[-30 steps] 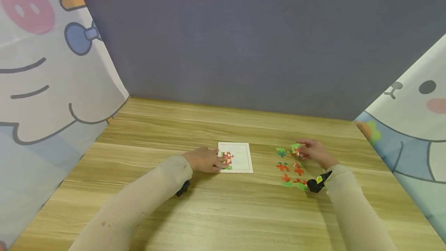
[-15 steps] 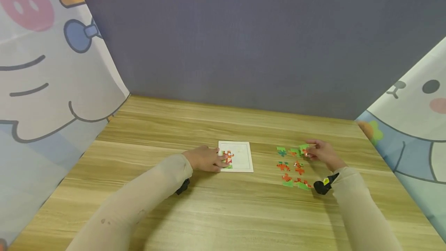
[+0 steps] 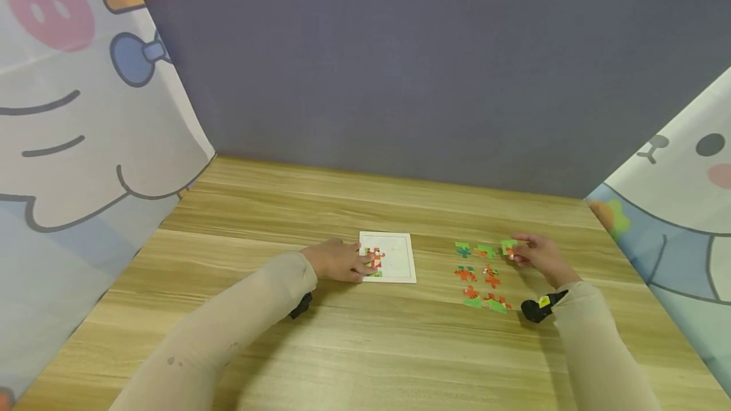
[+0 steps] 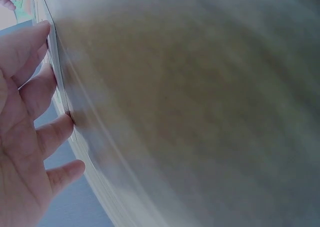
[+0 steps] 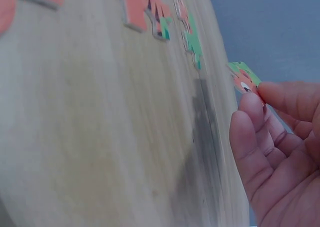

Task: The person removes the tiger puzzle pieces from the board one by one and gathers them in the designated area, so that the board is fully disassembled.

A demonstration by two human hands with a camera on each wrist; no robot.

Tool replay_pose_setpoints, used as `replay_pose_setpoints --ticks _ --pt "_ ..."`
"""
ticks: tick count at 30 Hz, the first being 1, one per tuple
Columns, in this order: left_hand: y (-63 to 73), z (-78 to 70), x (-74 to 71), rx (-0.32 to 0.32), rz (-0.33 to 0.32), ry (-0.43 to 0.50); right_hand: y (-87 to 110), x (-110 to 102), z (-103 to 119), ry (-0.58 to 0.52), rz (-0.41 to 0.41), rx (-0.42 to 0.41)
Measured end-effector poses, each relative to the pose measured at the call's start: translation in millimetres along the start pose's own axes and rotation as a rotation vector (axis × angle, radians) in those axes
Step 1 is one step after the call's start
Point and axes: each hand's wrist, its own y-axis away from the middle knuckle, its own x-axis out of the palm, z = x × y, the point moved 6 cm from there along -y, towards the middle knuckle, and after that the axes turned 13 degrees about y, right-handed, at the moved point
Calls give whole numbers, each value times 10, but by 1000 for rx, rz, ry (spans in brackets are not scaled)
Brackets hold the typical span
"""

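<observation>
My right hand (image 3: 542, 259) pinches a green and orange jigsaw piece (image 3: 507, 245) between thumb and fingers. In the right wrist view that piece (image 5: 245, 78) shows an eye and sits tilted at the fingertips, above the table. My left hand (image 3: 338, 261) rests with spread, fairly straight fingers on the left side of a white puzzle tray (image 3: 401, 260). Joined orange, white and green pieces (image 3: 375, 255) lie in the tray's left part, partly under those fingers. In the left wrist view the left hand (image 4: 30, 117) touches the tray's edge.
Several loose jigsaw pieces lie in rows right of the tray, among them a green one (image 3: 463, 248), an orange one (image 3: 465, 273) and a green-edged one (image 3: 497, 303). The wooden table (image 3: 365, 347) meets a grey back wall (image 3: 388, 81) and printed side curtains.
My right hand has drawn the pinched piece rightward, away from the top row of loose pieces. The left hand stays on the tray.
</observation>
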Motion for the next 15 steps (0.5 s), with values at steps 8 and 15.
replay_pose_setpoints --ticks 8,15 --pt "-14 -12 9 -13 9 -12 32 -47 -110 -17 7 3" --pt "-2 -35 -2 -21 9 -19 25 -51 -175 -4 39 44"
